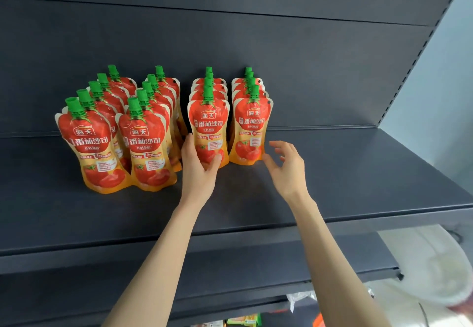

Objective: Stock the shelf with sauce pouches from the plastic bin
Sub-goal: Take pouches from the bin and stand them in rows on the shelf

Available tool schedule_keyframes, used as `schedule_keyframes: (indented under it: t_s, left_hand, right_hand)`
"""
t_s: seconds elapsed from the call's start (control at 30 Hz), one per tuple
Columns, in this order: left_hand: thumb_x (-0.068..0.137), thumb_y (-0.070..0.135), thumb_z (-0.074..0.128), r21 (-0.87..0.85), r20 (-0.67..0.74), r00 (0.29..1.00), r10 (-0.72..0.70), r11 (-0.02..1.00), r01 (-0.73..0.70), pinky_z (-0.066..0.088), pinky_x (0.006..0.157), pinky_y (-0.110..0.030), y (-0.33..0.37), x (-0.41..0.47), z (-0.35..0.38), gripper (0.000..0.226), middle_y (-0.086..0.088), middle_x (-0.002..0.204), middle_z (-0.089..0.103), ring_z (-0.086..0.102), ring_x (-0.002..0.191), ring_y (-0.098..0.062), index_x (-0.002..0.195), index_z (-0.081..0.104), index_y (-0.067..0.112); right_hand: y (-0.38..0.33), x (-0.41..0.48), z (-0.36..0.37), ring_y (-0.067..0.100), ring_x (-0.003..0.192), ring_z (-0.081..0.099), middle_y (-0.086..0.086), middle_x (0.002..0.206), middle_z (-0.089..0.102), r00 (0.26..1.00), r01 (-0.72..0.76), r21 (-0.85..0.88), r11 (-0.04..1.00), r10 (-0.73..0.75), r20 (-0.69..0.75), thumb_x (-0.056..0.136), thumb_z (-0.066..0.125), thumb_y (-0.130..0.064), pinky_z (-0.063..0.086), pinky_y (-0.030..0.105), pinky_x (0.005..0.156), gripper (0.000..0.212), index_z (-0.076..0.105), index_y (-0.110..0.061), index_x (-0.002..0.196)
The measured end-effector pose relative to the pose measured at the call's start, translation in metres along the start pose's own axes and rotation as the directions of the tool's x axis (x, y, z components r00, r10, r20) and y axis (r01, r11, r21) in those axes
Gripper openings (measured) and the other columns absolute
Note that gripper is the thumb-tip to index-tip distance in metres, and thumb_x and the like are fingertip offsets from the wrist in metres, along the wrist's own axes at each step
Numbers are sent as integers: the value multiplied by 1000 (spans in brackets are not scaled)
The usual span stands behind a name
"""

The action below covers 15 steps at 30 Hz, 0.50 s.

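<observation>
Head view: we're in the placing step, seating a pouch on the shelf (358, 173). The left hand (198, 168) has its grip curled round the lower half of the front pouch (208, 127), which stands upright at the head of the third row. Just right of that pouch stands the fourth-row pouch (252, 132). The right hand (288, 166) is right of both, grip spread, holding nothing, thumb near the fourth-row pouch's base. Left of the front pouch stand two fuller rows (122, 132). Next, we judge: let go, square the fronts, fetch more stock. We can't make out the bin.
</observation>
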<state>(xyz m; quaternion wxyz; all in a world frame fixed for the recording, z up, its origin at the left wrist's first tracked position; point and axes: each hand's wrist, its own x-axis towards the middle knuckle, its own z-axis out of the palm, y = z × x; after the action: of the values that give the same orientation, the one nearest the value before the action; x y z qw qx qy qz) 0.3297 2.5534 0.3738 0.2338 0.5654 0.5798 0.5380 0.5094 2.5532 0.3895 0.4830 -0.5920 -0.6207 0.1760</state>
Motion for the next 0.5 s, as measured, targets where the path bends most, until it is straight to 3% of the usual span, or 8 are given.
schedule_keyframes:
  t_s: [0.1,0.3,0.43,0.5]
  left_hand:
    - [89,21,61,20,27,992,122,992,-123,29,111,-31,9,-27,0,62,-6,151,27,25,140,-18,142,30,13]
    - [88,16,62,-53,222,941,255,967,-250,31,96,-7,46,-92,25,35,13,121,50,44,114,-1,123,54,17]
    - [87,25,57,-125,409,865,291,957,-263,38,94,-15,64,-147,59,27,10,113,59,52,109,-4,113,58,19]
    - [86,29,55,-139,500,823,270,963,-232,39,93,-15,68,-183,81,25,12,110,62,54,107,-2,110,60,22]
  right_hand:
    - [-3,-22,-22,19,111,56,2,120,61,998,1,-25,1000,-3,-62,90,61,-16,44,32,98,25,62,-9,114]
    - [12,-87,-79,13,100,59,-6,105,64,980,-54,-51,997,43,-193,91,61,-14,43,17,88,17,65,-11,107]
    - [41,-150,-125,12,97,58,-13,102,60,962,-138,-123,983,104,-252,90,60,-9,42,22,88,16,67,-12,104]
    - [61,-187,-151,11,98,58,-13,102,60,948,-219,-130,967,179,-263,90,59,-10,41,16,85,15,67,-14,103]
